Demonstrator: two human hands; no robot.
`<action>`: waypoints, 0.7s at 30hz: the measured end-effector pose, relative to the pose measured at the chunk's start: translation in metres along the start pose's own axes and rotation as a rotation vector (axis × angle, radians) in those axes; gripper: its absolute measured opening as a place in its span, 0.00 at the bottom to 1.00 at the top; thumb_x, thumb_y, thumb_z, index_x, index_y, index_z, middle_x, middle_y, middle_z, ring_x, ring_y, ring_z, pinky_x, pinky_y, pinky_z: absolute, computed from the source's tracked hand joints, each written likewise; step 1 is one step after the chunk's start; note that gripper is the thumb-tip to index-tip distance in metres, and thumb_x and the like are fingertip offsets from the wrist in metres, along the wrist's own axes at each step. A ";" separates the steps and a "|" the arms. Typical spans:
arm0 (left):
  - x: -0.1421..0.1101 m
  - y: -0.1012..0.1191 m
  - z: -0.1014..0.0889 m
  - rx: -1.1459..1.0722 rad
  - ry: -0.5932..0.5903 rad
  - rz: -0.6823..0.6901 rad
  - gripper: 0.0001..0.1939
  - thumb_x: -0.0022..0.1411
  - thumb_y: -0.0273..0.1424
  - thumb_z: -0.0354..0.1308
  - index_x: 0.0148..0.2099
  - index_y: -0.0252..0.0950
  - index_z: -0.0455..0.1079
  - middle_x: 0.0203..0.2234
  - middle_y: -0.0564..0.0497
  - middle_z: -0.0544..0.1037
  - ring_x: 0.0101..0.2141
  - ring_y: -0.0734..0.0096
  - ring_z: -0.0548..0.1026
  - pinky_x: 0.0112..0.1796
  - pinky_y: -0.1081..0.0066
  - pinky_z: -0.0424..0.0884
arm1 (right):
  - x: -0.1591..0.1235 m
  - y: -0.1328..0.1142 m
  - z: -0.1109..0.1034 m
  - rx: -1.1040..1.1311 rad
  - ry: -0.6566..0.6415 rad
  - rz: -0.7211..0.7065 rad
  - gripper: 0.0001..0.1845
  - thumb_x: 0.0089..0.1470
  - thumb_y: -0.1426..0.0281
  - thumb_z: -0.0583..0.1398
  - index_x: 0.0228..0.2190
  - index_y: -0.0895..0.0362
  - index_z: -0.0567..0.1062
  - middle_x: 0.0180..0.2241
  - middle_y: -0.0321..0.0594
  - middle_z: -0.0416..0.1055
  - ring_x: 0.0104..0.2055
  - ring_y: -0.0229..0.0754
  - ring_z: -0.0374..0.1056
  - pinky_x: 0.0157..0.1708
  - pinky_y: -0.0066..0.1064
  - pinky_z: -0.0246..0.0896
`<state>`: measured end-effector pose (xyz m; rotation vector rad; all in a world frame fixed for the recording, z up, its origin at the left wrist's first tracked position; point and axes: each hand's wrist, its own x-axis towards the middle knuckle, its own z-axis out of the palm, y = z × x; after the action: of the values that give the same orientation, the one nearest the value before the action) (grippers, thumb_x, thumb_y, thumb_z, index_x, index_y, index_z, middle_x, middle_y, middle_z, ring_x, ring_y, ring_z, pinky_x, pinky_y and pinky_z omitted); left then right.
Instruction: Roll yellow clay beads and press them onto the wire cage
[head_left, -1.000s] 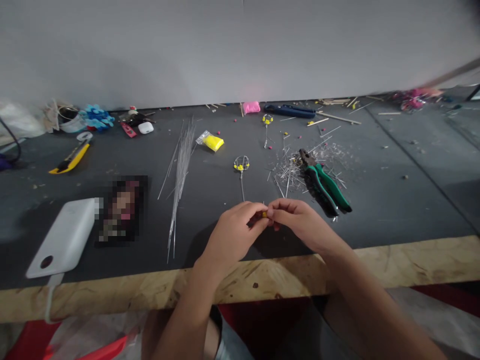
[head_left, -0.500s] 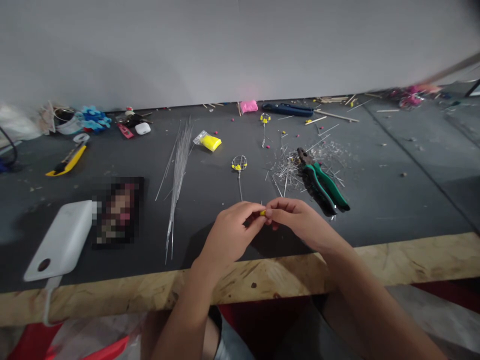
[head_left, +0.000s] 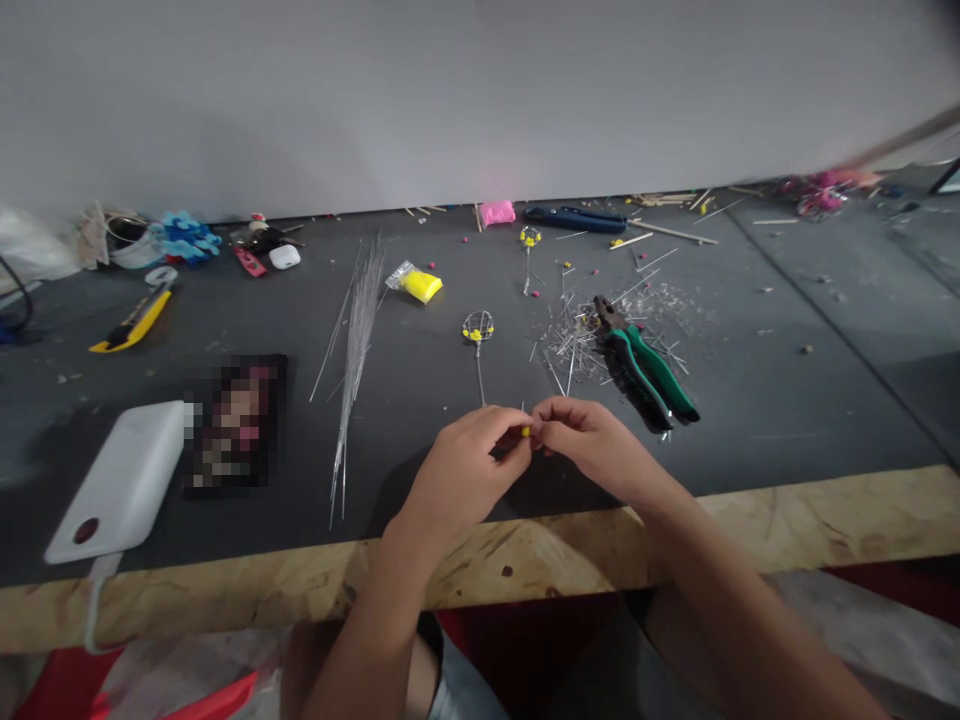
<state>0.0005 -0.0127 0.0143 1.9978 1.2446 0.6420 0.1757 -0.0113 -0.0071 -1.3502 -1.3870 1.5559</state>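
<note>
My left hand and my right hand meet just above the dark table top, fingers curled. Between their pinched fingertips sits a small yellow bead, with a short bit of thin wire sticking up from it. Just beyond my hands lies a wire ball on a stem with yellow beads. Green-handled pliers rest to the right of it on a pile of cut wire bits.
A bundle of long straight wires lies left of centre. Yellow clay in a bag, pink clay, a blue tool, a second beaded wire piece, a yellow knife, a white power bank and the wooden front edge are around.
Both hands stay pinched on the bead and barely shift. The view has drifted slightly.
</note>
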 end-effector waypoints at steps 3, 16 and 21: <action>0.000 0.001 0.000 0.001 -0.019 -0.023 0.08 0.59 0.24 0.56 0.40 0.41 0.72 0.32 0.55 0.79 0.33 0.73 0.75 0.35 0.73 0.67 | -0.001 0.000 0.001 -0.031 -0.007 -0.008 0.06 0.49 0.72 0.55 0.23 0.54 0.70 0.23 0.30 0.62 0.28 0.37 0.57 0.30 0.29 0.51; -0.002 -0.003 -0.010 0.002 0.031 -0.014 0.03 0.58 0.27 0.58 0.34 0.40 0.72 0.27 0.57 0.78 0.28 0.76 0.74 0.31 0.76 0.67 | -0.006 -0.006 -0.001 0.038 -0.096 -0.048 0.07 0.48 0.75 0.54 0.22 0.54 0.68 0.21 0.30 0.61 0.26 0.35 0.57 0.28 0.29 0.50; 0.001 -0.021 -0.030 0.072 0.233 -0.169 0.08 0.61 0.32 0.57 0.43 0.40 0.73 0.33 0.54 0.80 0.33 0.72 0.77 0.35 0.73 0.70 | -0.007 -0.005 -0.007 0.330 -0.145 -0.100 0.05 0.51 0.73 0.59 0.24 0.55 0.72 0.24 0.34 0.72 0.28 0.37 0.68 0.33 0.31 0.61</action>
<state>-0.0326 0.0035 0.0176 1.8895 1.5772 0.7717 0.1836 -0.0145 0.0006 -0.9734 -1.1956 1.7520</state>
